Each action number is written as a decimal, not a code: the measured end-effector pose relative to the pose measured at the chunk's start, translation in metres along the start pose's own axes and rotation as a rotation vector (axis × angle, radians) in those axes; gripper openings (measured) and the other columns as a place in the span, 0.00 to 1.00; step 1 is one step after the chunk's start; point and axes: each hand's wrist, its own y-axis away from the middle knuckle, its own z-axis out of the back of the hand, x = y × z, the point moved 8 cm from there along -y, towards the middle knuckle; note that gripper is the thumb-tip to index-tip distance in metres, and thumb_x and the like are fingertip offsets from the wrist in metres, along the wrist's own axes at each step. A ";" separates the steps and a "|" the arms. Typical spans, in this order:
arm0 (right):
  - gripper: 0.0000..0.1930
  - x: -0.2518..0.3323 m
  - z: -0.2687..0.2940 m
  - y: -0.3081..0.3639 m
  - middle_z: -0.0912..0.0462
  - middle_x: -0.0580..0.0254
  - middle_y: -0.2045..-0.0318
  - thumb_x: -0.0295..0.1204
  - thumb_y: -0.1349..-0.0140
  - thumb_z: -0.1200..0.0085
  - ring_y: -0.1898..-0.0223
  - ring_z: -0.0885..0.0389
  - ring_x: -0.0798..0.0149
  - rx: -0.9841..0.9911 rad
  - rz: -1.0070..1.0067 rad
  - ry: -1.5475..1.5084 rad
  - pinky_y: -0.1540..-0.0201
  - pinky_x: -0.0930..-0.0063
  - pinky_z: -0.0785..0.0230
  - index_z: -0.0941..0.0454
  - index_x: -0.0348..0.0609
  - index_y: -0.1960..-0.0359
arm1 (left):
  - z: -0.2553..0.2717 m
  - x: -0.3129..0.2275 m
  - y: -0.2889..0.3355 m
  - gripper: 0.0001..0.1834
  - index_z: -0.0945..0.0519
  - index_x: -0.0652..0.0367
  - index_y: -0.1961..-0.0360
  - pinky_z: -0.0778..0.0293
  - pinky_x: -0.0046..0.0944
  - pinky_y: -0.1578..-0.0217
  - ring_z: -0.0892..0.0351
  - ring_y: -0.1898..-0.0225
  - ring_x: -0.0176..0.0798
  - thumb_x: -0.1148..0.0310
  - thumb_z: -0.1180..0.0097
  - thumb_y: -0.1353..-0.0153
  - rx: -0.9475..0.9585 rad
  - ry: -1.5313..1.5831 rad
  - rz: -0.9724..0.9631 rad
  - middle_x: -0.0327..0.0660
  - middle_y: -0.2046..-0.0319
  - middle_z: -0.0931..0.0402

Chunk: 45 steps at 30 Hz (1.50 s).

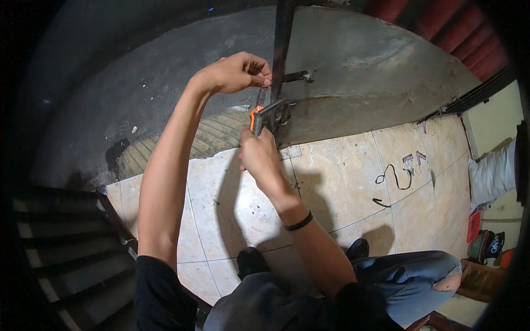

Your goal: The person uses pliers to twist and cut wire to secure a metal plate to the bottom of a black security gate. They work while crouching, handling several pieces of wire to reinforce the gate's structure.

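Up close, orange-handled tool (256, 119) meets dark post (281, 49).

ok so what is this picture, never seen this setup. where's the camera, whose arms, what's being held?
It is one fisheye view from a camera on a person's head, looking down, so straight edges bend. Both bare arms are the wearer's own. The left hand grips a dark upright metal bar. The right hand, with a black wristband, holds an orange-handled tool against that bar. Below are the tiled floor, a loose black wire, the wearer's jeans and shoes, and stairs at left.
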 end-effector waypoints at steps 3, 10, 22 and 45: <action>0.15 0.006 0.004 -0.007 0.22 0.45 0.67 0.36 0.30 0.52 0.65 0.22 0.51 0.027 -0.080 -0.130 0.65 0.58 0.28 0.26 0.31 0.59 | 0.001 -0.043 0.008 0.09 0.14 0.58 0.57 0.30 0.40 0.47 0.17 0.58 0.34 0.64 0.37 0.32 -0.089 -0.211 -0.006 0.38 0.65 0.13; 0.14 0.013 -0.022 0.025 0.24 0.63 0.67 0.39 0.26 0.48 0.64 0.19 0.65 0.089 -0.204 -0.445 0.67 0.64 0.20 0.28 0.40 0.55 | 0.003 -0.020 -0.037 0.09 0.15 0.57 0.59 0.45 0.50 0.38 0.17 0.58 0.45 0.65 0.39 0.36 -0.260 -0.389 -0.237 0.46 0.67 0.14; 0.20 -0.037 0.104 0.106 0.18 0.60 0.61 0.33 0.29 0.46 0.61 0.15 0.67 0.003 -0.191 -0.291 0.62 0.69 0.16 0.27 0.36 0.40 | -0.023 -0.024 -0.064 0.15 0.17 0.56 0.53 0.34 0.55 0.51 0.19 0.55 0.57 0.60 0.45 0.34 -0.162 -0.238 -0.360 0.53 0.59 0.16; 0.16 -0.019 0.106 0.053 0.16 0.49 0.58 0.32 0.30 0.44 0.54 0.17 0.51 -0.046 0.144 0.188 0.50 0.59 0.26 0.25 0.39 0.45 | 0.014 -0.055 0.008 0.09 0.17 0.65 0.67 0.26 0.36 0.56 0.23 0.67 0.30 0.69 0.38 0.45 -0.225 -0.097 -0.183 0.38 0.72 0.17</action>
